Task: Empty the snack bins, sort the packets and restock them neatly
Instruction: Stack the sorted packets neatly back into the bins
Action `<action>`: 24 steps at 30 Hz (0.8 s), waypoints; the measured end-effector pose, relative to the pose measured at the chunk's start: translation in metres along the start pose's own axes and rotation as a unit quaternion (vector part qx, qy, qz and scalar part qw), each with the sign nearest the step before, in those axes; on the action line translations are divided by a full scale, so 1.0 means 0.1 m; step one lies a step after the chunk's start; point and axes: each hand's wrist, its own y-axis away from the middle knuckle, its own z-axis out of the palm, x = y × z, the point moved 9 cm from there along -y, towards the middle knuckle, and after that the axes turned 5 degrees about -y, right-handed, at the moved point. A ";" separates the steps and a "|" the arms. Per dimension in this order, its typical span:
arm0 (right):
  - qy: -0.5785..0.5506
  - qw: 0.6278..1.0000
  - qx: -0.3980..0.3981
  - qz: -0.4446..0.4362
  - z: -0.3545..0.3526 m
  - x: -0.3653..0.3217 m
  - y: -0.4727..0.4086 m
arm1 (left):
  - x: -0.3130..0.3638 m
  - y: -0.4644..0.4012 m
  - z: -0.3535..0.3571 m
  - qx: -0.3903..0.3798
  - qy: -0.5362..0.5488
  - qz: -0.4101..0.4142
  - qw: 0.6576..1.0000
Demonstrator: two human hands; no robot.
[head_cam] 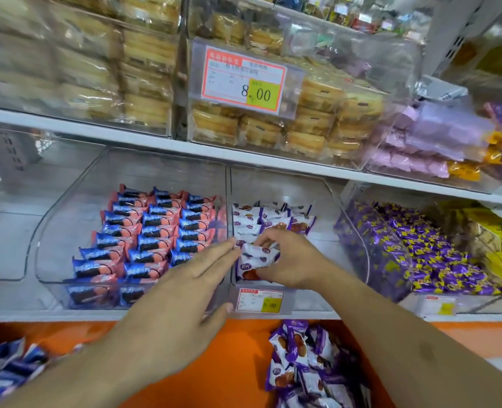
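Restocking the middle bin (285, 290)
Right hand (291, 260) pinches white packets (257, 254) at the bin's front; left hand (182, 290) flat, fingers straight, steadying them — light, crinkly, probably slippery, with crushable contents, so hold the edges gently

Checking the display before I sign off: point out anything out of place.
A heap of white-and-purple packets lies loose on the orange ledge below the shelf, not in their bin, which is only part filled. More blue packets lie loose at lower left.
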 end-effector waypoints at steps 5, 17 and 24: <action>0.017 1.000 -0.004 -0.008 0.06 -0.02 -0.09 | 0.04 -0.02 0.04 -0.004 -0.007 0.018 1.000; 0.086 0.995 0.018 -0.051 0.04 -0.13 -0.17 | -0.02 0.00 0.06 0.006 0.004 0.020 1.000; 0.048 0.998 0.010 -0.032 0.00 -0.10 -0.09 | -0.03 0.01 0.09 -0.007 0.001 0.018 1.000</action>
